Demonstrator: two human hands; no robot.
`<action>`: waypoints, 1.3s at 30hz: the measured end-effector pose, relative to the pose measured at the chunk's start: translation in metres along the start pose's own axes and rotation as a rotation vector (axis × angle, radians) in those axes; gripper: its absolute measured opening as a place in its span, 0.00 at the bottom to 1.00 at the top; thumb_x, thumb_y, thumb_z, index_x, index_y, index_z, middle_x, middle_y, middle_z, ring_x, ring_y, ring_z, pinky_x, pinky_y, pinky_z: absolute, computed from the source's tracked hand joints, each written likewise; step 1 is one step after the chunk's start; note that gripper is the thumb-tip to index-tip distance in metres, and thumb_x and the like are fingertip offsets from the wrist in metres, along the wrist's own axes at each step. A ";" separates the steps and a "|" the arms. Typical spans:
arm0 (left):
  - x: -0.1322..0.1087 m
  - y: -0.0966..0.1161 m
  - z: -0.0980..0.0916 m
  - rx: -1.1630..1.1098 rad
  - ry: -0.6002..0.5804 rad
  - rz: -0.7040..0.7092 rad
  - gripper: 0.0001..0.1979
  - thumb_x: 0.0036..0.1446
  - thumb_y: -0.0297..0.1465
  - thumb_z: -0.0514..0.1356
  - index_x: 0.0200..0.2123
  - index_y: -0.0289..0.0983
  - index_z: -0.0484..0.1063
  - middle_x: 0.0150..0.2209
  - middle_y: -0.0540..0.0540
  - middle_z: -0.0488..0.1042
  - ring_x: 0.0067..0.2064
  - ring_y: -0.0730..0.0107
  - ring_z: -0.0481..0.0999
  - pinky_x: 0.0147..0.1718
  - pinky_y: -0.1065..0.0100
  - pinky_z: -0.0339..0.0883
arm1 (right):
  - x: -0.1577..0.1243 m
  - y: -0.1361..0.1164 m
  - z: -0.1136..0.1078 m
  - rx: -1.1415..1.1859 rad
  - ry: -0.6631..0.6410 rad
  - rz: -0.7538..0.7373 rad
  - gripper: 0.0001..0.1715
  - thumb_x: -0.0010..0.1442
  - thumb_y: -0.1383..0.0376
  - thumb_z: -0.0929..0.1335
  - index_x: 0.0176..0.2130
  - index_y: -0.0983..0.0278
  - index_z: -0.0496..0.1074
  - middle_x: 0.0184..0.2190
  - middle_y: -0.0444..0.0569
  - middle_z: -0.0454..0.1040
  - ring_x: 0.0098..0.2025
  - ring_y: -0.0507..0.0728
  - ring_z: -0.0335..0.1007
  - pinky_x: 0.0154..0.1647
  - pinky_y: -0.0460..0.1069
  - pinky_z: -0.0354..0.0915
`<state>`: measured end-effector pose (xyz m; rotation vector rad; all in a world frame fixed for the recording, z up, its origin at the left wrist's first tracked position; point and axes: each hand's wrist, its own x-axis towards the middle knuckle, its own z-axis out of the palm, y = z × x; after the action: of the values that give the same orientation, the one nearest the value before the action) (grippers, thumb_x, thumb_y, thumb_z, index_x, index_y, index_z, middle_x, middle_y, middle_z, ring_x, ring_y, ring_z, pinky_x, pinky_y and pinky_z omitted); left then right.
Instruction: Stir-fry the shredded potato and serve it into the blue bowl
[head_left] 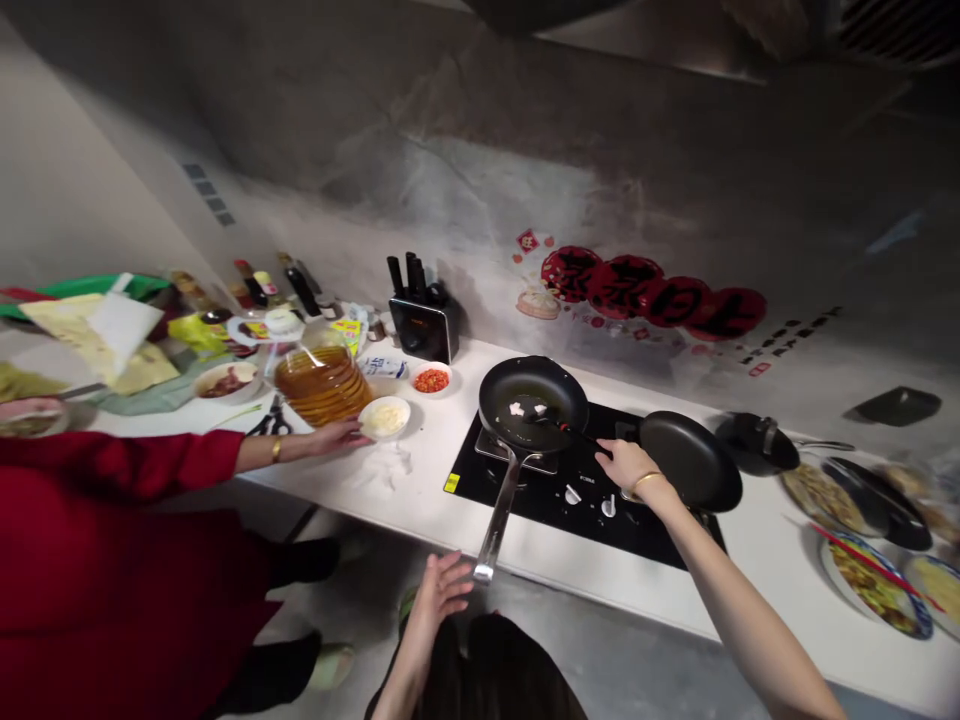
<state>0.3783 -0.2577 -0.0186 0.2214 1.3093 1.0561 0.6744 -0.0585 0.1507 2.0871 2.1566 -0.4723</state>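
Note:
My right hand (631, 466) is closed around the black handle of a spatula (579, 432), whose tip rests inside a dark frying pan (564, 388). A shiny layer of oil and a few small whitish pieces (517, 409) lie in the pan, which stands on the left burner of a black hob (525, 480). The pan's metal handle (500, 520) points toward me. Just left of its end, my left hand (442, 592) hovers with fingers apart, holding nothing. A co-worker's hand (339, 437) touches a small white bowl of chopped pale food (385, 418) on the counter.
A bowl of chopped red pepper (432, 380), knife block (424, 325), large oil jug (322, 385) and scissors (276, 415) stand leftward. A second black pan (690, 460) sits on the right burner. Filled plates, one with red chopsticks (870, 555), crowd the right. The red-sleeved co-worker (112, 580) stands left.

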 end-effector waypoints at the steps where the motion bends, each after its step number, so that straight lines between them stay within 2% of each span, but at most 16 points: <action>1: -0.003 -0.004 -0.004 -0.022 0.033 0.021 0.31 0.57 0.54 0.46 0.47 0.35 0.69 0.41 0.38 0.77 0.34 0.64 0.78 0.28 0.67 0.69 | -0.001 0.004 -0.002 0.001 -0.016 -0.034 0.24 0.60 0.61 0.62 0.55 0.62 0.70 0.49 0.54 0.75 0.51 0.62 0.71 0.51 0.52 0.64; 6: -0.010 -0.015 -0.019 -0.069 0.127 0.088 0.33 0.52 0.57 0.49 0.46 0.36 0.69 0.40 0.39 0.78 0.33 0.62 0.77 0.29 0.65 0.68 | 0.012 -0.002 0.006 0.056 0.024 -0.085 0.26 0.61 0.60 0.61 0.57 0.64 0.67 0.50 0.53 0.74 0.52 0.60 0.70 0.53 0.51 0.63; 9: -0.009 -0.010 -0.023 -0.069 0.106 0.108 0.34 0.50 0.58 0.51 0.46 0.35 0.69 0.41 0.38 0.77 0.33 0.62 0.77 0.29 0.65 0.68 | 0.028 -0.018 0.016 0.077 0.044 -0.083 0.27 0.62 0.60 0.60 0.58 0.65 0.66 0.51 0.54 0.73 0.53 0.60 0.69 0.54 0.51 0.62; 11: -0.010 0.000 -0.018 -0.032 0.094 0.107 0.36 0.47 0.59 0.52 0.45 0.34 0.69 0.40 0.37 0.77 0.33 0.61 0.77 0.28 0.65 0.68 | 0.035 -0.025 0.020 0.080 0.040 -0.080 0.27 0.62 0.60 0.61 0.58 0.65 0.66 0.52 0.53 0.73 0.54 0.59 0.68 0.55 0.50 0.62; 14: -0.013 0.025 0.004 0.093 0.045 0.159 0.35 0.46 0.58 0.55 0.45 0.34 0.69 0.42 0.36 0.76 0.36 0.59 0.78 0.32 0.64 0.70 | 0.031 -0.026 0.019 0.078 0.031 -0.067 0.25 0.61 0.61 0.61 0.57 0.63 0.68 0.52 0.52 0.73 0.54 0.59 0.68 0.55 0.50 0.62; 15: -0.014 0.035 0.016 0.150 -0.001 0.173 0.34 0.46 0.57 0.56 0.45 0.34 0.69 0.43 0.37 0.76 0.38 0.60 0.77 0.34 0.64 0.70 | 0.026 -0.022 0.017 0.076 0.030 -0.063 0.25 0.61 0.61 0.62 0.56 0.62 0.68 0.51 0.51 0.73 0.54 0.59 0.68 0.55 0.50 0.62; 17: -0.013 0.054 0.041 0.271 -0.109 0.124 0.30 0.47 0.55 0.58 0.41 0.35 0.69 0.41 0.39 0.76 0.37 0.61 0.77 0.30 0.66 0.70 | 0.011 -0.013 0.013 0.074 0.035 -0.049 0.25 0.61 0.61 0.62 0.56 0.61 0.69 0.51 0.50 0.74 0.53 0.59 0.69 0.54 0.50 0.62; 20: -0.005 0.069 0.074 0.356 -0.323 0.004 0.27 0.48 0.55 0.58 0.37 0.36 0.66 0.31 0.45 0.75 0.25 0.68 0.75 0.20 0.70 0.66 | -0.016 0.004 0.007 0.079 0.053 -0.004 0.26 0.61 0.60 0.61 0.57 0.62 0.68 0.49 0.50 0.75 0.52 0.60 0.70 0.52 0.50 0.64; 23: 0.006 0.062 0.089 0.367 -0.366 0.019 0.25 0.49 0.54 0.58 0.34 0.37 0.62 0.20 0.55 0.66 0.14 0.78 0.63 0.12 0.74 0.57 | -0.039 0.019 0.007 0.097 0.059 0.048 0.27 0.61 0.59 0.61 0.57 0.64 0.67 0.47 0.52 0.76 0.49 0.60 0.72 0.50 0.50 0.65; 26: 0.015 0.048 0.086 0.374 -0.361 0.059 0.23 0.50 0.53 0.56 0.32 0.38 0.60 0.16 0.59 0.60 0.11 0.80 0.58 0.10 0.76 0.50 | -0.054 0.028 0.011 0.114 0.075 0.071 0.27 0.61 0.59 0.61 0.57 0.65 0.68 0.45 0.52 0.77 0.47 0.60 0.74 0.49 0.50 0.66; 34: 0.026 0.037 0.065 0.367 -0.391 0.095 0.23 0.50 0.54 0.56 0.30 0.39 0.58 0.16 0.60 0.59 0.11 0.81 0.57 0.09 0.76 0.49 | -0.070 0.024 0.016 0.169 0.116 0.090 0.29 0.60 0.57 0.61 0.57 0.65 0.68 0.42 0.53 0.79 0.43 0.61 0.75 0.45 0.51 0.67; 39: 0.031 0.031 0.059 0.359 -0.403 0.105 0.24 0.49 0.56 0.55 0.29 0.39 0.58 0.16 0.60 0.59 0.11 0.81 0.57 0.09 0.77 0.48 | -0.071 0.016 0.015 0.128 0.148 0.120 0.29 0.61 0.57 0.60 0.58 0.64 0.66 0.43 0.54 0.78 0.45 0.62 0.75 0.45 0.52 0.67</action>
<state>0.4096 -0.1942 -0.0004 0.7422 1.1165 0.8026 0.6917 -0.1304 0.1547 2.3745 2.1124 -0.4680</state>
